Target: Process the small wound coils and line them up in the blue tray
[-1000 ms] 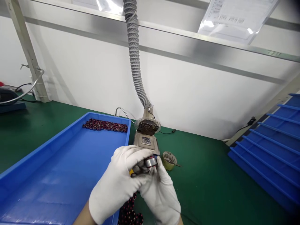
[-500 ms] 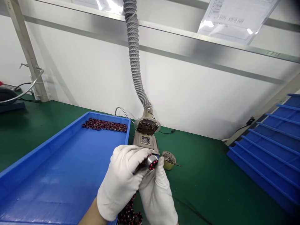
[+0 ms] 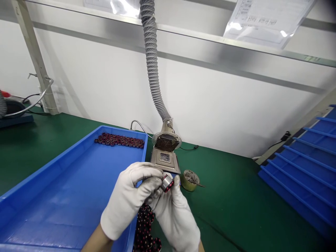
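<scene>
Both my hands wear white gloves and meet in front of the solder pot. Between them is a short silver metal cylinder (image 3: 167, 183) with red and black bits at its ends. My left hand (image 3: 131, 194) pinches its left side with thumb and fingers. From the right, my right hand (image 3: 174, 215) has its thumb against the other end, with the fingers partly hidden below. Beneath the hands lies a pile of similar black-and-red round parts (image 3: 144, 227), beside the blue tray (image 3: 68, 189). More such parts (image 3: 119, 140) stand packed along the tray's far end.
A solder pot (image 3: 165, 158) with a shiny square bath sits under a round fume hood (image 3: 167, 140) on a grey ribbed hose (image 3: 154, 66). Right of it is a small greenish cup (image 3: 189, 180) with a stick in it. Stacked blue trays (image 3: 301, 175) lean at the right.
My left hand's fingers have shifted on the metal cylinder, baring more of its side. The cylinder has turned and moved slightly left. The view has shifted a little.
</scene>
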`<state>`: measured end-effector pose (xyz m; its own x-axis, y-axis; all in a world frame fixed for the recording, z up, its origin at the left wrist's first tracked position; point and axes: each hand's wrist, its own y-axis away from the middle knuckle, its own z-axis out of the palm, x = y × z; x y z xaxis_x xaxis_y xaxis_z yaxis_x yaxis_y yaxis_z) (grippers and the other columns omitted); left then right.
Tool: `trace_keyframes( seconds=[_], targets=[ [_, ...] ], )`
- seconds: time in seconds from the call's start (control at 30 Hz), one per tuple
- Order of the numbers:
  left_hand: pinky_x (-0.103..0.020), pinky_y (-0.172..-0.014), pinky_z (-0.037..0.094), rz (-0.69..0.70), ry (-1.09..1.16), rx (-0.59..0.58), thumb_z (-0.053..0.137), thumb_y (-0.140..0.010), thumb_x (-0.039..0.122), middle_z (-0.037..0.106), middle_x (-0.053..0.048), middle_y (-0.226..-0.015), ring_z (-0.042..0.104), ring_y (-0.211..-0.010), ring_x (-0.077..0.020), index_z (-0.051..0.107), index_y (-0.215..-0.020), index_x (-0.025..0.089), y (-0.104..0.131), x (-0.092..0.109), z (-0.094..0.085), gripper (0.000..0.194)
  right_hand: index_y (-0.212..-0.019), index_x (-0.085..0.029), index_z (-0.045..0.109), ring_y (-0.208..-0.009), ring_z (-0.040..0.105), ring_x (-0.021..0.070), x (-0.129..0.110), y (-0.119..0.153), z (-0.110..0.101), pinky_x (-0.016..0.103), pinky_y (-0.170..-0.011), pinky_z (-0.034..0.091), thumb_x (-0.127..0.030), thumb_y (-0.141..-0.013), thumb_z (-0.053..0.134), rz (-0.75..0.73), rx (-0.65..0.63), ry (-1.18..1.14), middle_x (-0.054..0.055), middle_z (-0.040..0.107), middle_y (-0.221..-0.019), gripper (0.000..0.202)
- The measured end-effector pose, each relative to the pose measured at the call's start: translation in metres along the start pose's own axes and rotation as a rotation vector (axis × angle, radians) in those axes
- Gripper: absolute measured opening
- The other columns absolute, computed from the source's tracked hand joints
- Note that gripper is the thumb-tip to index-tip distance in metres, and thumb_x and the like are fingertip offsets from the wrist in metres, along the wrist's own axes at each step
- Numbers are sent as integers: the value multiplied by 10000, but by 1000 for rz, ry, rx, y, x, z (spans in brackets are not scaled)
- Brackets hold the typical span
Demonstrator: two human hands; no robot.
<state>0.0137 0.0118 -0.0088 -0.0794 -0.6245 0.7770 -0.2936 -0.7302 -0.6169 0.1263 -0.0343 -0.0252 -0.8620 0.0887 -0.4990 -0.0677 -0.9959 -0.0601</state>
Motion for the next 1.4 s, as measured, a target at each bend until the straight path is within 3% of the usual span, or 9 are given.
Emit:
trace_keyframes(
  seconds=[0.07, 0.2, 0.3, 0.57, 0.77, 0.97, 1.2, 1.3, 1.4],
  targets=[
    [-292, -788, 502, -25, -15, -10, 636, -790, 336, 681, -16, -959, 637, -898, -180, 682, -859, 260, 0, 2, 0, 113, -802, -219, 681, -704, 618, 103, 2, 0, 0, 247, -674, 532, -393, -740, 686, -50, 34, 25, -18, 694, -805, 185],
    [-393, -890, 450, 41, -242, -63, 800, -604, 268, 649, -12, -1057, 590, -991, -228, 619, -1004, 289, -1, 2, 2, 441, -844, -228, 690, -874, 635, 127, 6, -2, 4, 279, -852, 505, -409, -707, 707, -99, 84, 19, -3, 708, -882, 228],
    [-404, -892, 440, 82, -308, 4, 752, -674, 253, 659, -5, -1016, 587, -969, -211, 606, -988, 282, -1, -1, 5, 348, -820, -224, 695, -841, 642, 103, 6, -5, 5, 226, -823, 511, -353, -700, 727, -60, 88, -43, -20, 716, -852, 179],
    [-194, -742, 502, -129, 244, 115, 734, -695, 230, 703, 6, -840, 634, -833, -135, 716, -720, 238, -3, 2, 4, 32, -837, -158, 681, -670, 646, 85, 1, 0, 0, 206, -683, 523, -200, -743, 699, 165, -35, -150, -5, 713, -743, 104],
    [-185, -746, 527, -210, 461, 308, 711, -717, 332, 715, 44, -748, 657, -771, -117, 692, -689, 240, -4, -1, -6, 98, -875, -175, 648, -692, 665, 128, -4, 2, -3, 233, -650, 502, -186, -736, 696, 215, -91, -6, 13, 691, -744, 148],
    [-143, -622, 522, -393, 363, 65, 749, -604, 117, 723, 2, -801, 659, -727, -126, 726, -708, 204, -6, 14, -8, 137, -859, -191, 649, -704, 670, 132, -6, 5, 0, 252, -678, 512, -197, -723, 708, 138, -57, 64, 8, 700, -758, 148],
    [-131, -649, 528, -234, 530, 317, 741, -642, 141, 729, 42, -781, 660, -698, -93, 712, -721, 250, 1, 8, -5, 137, -866, -195, 651, -716, 653, 149, -5, 1, 2, 324, -743, 512, -198, -658, 757, -6, 17, 227, 29, 698, -852, 233],
    [-158, -693, 528, -317, 337, 105, 714, -648, 100, 721, 11, -901, 655, -850, -134, 712, -854, 258, -3, 9, -11, 259, -844, -199, 654, -743, 650, 143, -9, 1, 1, 320, -777, 505, -192, -658, 752, -16, 23, 224, 18, 698, -840, 211],
    [-223, -717, 531, -335, 297, -90, 665, -665, 75, 709, -25, -876, 653, -834, -167, 720, -763, 215, -5, 9, -6, 179, -853, -191, 664, -772, 639, 115, -9, 2, -2, 248, -807, 481, -172, -654, 753, -71, 57, 229, 5, 695, -846, 219]
  ],
)
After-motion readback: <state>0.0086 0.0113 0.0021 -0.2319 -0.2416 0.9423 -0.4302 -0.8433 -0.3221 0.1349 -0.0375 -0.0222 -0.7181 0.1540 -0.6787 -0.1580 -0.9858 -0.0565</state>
